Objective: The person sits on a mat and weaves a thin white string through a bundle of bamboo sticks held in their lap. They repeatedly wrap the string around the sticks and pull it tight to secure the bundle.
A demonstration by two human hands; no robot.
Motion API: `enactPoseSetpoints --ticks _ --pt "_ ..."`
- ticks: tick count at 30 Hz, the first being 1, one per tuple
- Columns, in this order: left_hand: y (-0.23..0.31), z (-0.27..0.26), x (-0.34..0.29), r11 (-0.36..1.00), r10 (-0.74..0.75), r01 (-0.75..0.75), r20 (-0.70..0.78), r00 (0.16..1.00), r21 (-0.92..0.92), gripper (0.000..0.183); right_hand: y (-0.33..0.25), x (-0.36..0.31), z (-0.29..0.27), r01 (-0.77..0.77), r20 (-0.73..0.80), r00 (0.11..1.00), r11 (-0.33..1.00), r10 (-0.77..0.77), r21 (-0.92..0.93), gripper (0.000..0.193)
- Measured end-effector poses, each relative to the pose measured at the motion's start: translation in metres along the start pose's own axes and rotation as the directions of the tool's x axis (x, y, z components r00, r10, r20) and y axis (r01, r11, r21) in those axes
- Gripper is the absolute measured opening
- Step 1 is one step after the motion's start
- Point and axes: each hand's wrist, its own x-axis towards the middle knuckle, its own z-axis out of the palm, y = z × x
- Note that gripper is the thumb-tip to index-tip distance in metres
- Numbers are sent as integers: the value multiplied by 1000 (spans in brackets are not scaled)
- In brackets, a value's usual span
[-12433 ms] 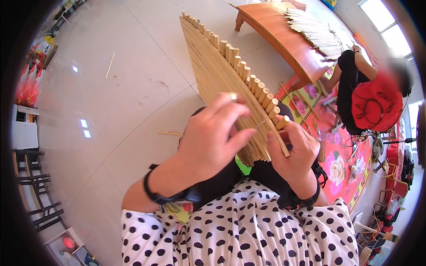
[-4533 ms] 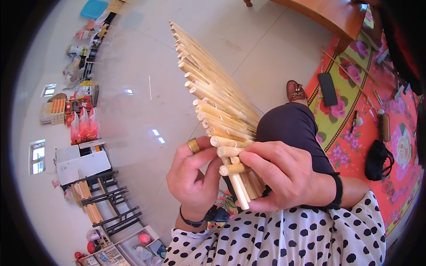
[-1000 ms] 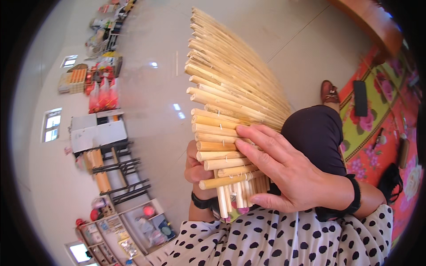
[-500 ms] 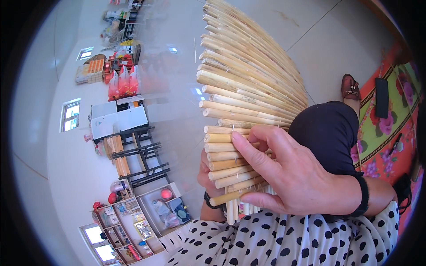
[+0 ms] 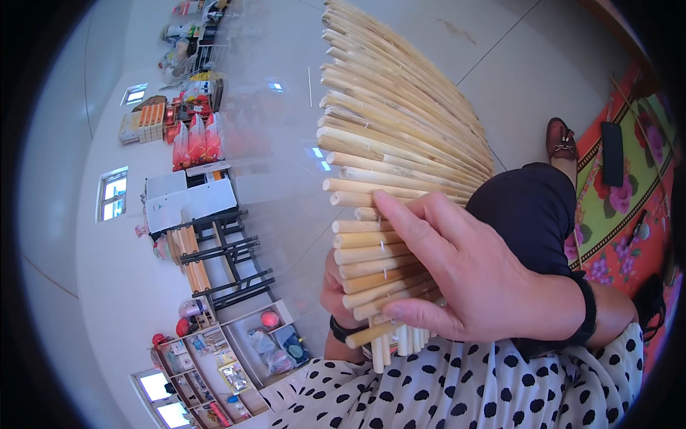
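pale sticks: a fan of straw-coloured stick lengths (image 5: 400,143) is held up in front of the person, its narrow end over the lap, its wide end spreading away above the tiled floor (image 5: 286,107).
right hand: right hand (image 5: 471,275) lies flat on the near face of the fan, fingers (image 5: 407,218) stretched long across the cut ends, thumb tucked under the lowest sticks; it presses rather than grips.
left hand: left hand (image 5: 336,300) sits behind the fan's narrow end, mostly hidden; it seems curled round the bundle, but how far closed i cannot tell.
step in hand: judging by the pose, the stick ends are being evened and held in line.
next move: likely calls for steady pressure from both sides so no stick slides out of the fan.
floor: glossy pale tiles with window glare, beyond the fan.
room: left of the fan stand a black metal rack (image 5: 229,250) and shelves of small goods (image 5: 236,357); right of it a flowered red-green mat (image 5: 614,193) and a brown shoe (image 5: 561,139).
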Motion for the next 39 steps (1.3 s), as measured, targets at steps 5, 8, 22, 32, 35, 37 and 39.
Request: enactPoseSetpoints --ticks 5,8,22,32,35,37,39 --pt "6 12 -7 1000 3 -2 -40 999 26 16 -3 1 -7 57 43 997 998 -56 -11 91" --pt "4 10 -7 1000 0 1 -48 999 25 16 -2 -8 -5 182 110 979 976 -169 -117 90" --pt "7 20 -11 998 3 2 -64 998 69 16 0 -20 -7 152 126 980 988 -155 36 97" --pt "3 40 -2 994 56 -46 -107 993 95 17 -21 -33 -7 159 123 980 987 -156 -16 117" --pt "-6 54 9 993 61 -48 -129 990 105 17 -34 -38 -7 106 28 994 990 -104 -90 121" --pt "-12 62 14 993 68 -55 -120 990 108 17 -44 -40 -7 70 -54 995 980 -81 -184 122" --pt "-15 66 24 987 51 -46 -29 998 154 21 -53 -43 -8 -24 -148 989 955 -21 -296 99"
